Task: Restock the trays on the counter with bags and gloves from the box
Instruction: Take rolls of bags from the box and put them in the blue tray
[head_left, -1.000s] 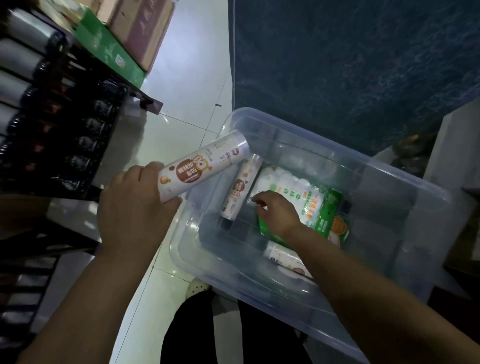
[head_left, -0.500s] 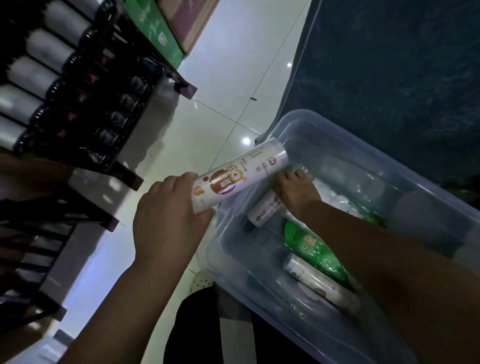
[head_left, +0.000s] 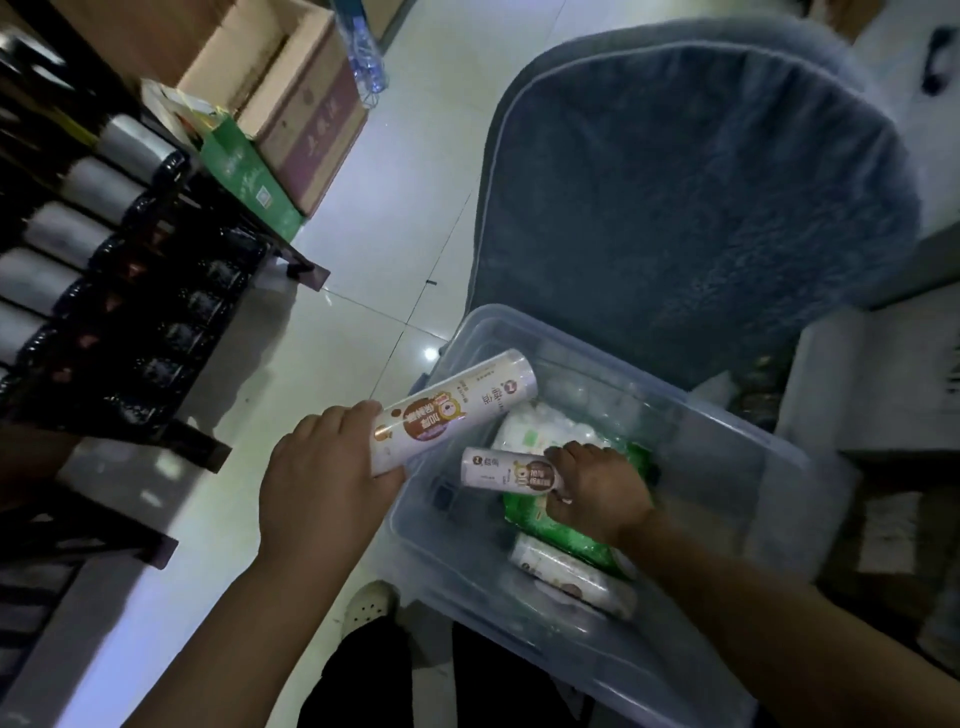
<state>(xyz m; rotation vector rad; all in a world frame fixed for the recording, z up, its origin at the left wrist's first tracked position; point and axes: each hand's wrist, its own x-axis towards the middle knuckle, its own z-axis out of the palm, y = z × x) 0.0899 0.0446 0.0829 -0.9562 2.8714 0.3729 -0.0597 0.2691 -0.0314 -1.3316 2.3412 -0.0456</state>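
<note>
**Two rolls held at the clear box**

The large roll (head_left: 452, 410), white with a brown printed label, is held over the 9 o'clock edge of the clear box (head_left: 727, 467). Its free end points toward 2 o'clock. The left hand (head_left: 322, 488) grips its lower end, with the fingers curled over the top and the thumb underneath.

Just beside it, toward 4 o'clock, the small roll (head_left: 511, 470) carries the same label and lies nearly level above the inside of the box. The right hand (head_left: 597, 493) holds its 3 o'clock end with curled fingers. The forearm reaches in from 5 o'clock.

Under the right hand lies a green-and-white packet (head_left: 540, 431), its white part toward 12 o'clock and its green part toward 6 o'clock. A third roll (head_left: 571, 571) rests on the box bottom at the 6 o'clock side of the packet, touching it or nearly so.

The box stands on a pale tiled floor (head_left: 363, 312). A blue padded chair (head_left: 701, 208) stands beyond the box at 12 o'clock. At 9 to 10 o'clock of the view, a dark shelf (head_left: 291, 260) carries rows of bottles (head_left: 98, 189). A cardboard carton (head_left: 296, 104) and a green carton (head_left: 244, 171) stand at 11 o'clock. A pale shoe (head_left: 369, 608) shows at 6 o'clock, near the box's closest corner.
</note>
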